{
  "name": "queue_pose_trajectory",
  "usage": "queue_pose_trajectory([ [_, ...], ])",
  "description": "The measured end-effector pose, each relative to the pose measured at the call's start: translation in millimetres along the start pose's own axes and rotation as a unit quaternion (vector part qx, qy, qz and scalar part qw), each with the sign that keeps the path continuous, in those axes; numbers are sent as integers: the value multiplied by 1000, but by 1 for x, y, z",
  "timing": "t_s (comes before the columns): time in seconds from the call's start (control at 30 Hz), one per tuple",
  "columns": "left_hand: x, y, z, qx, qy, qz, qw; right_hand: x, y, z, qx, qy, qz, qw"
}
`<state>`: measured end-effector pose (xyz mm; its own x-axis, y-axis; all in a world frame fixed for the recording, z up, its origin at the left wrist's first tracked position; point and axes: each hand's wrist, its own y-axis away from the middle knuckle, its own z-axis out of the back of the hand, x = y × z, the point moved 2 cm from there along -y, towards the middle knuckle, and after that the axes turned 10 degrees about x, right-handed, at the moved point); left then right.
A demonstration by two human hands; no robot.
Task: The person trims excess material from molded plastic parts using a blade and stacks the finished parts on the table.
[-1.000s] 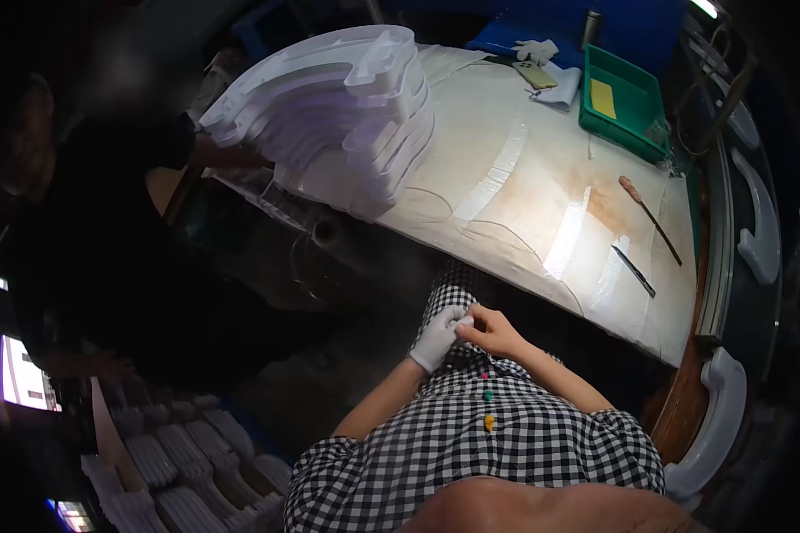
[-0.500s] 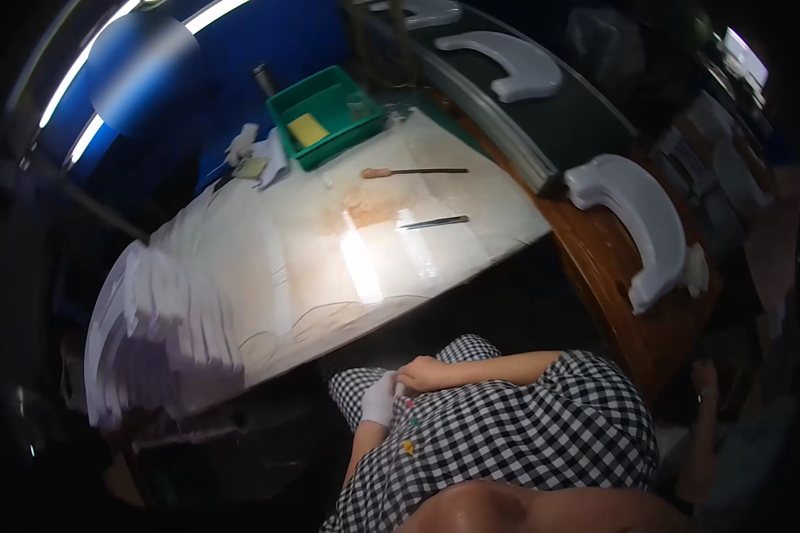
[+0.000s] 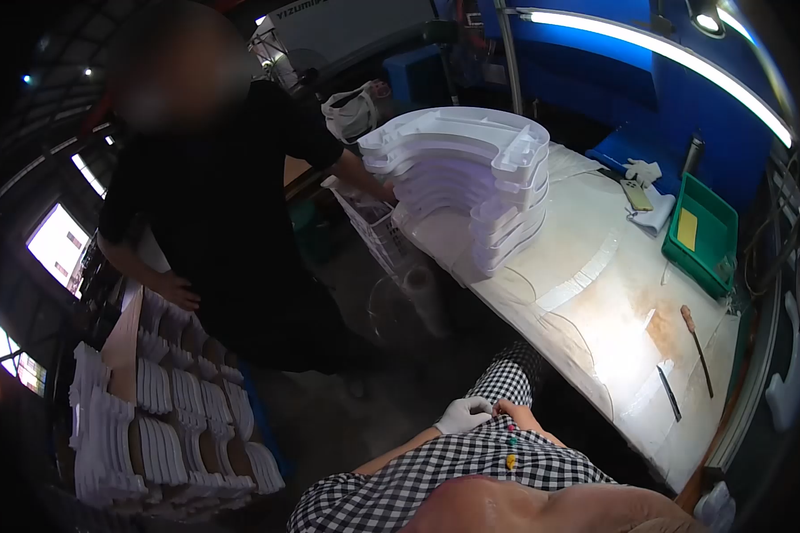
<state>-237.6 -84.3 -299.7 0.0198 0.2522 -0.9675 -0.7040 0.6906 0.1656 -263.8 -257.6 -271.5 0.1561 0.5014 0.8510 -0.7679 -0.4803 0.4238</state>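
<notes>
My left hand, in a white glove, rests on my lap over the checkered clothing, its fingers curled. Bare and close beside it, my right hand has bent fingers near the glove's fingertips. Whether anything small is between the fingers is hidden. Above them stands the worktable, with a stack of white curved plastic parts at its left end. A tool with a light handle and a thin dark tool lie on the right side of the tabletop.
A person in dark clothes stands at the left, one hand by the stack. Rows of white parts fill the lower left. A green tray, a white glove and a phone are at the table's back.
The view has swung from the right side of the table back to the left, bringing the standing person and the rows of parts into sight. My hands remain together on my lap.
</notes>
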Motion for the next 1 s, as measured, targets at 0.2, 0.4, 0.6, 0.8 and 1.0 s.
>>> queue_pose_trajectory([
  [0.2,-3,-7,-4,-10,48,53,997,11,15,6,-26,-67,-48,996],
  [0.4,-3,-6,-1,32,-31,30,999,5,12,-1,-60,-86,-33,994],
  [0.6,-1,-9,-1,64,-24,55,996,9,13,2,-38,-67,-33,996],
  [0.8,-3,-24,-2,108,-107,17,988,-28,7,-8,-32,12,56,998],
  [1.0,-111,-150,-23,335,150,-150,918,45,124,133,-371,213,179,886],
])
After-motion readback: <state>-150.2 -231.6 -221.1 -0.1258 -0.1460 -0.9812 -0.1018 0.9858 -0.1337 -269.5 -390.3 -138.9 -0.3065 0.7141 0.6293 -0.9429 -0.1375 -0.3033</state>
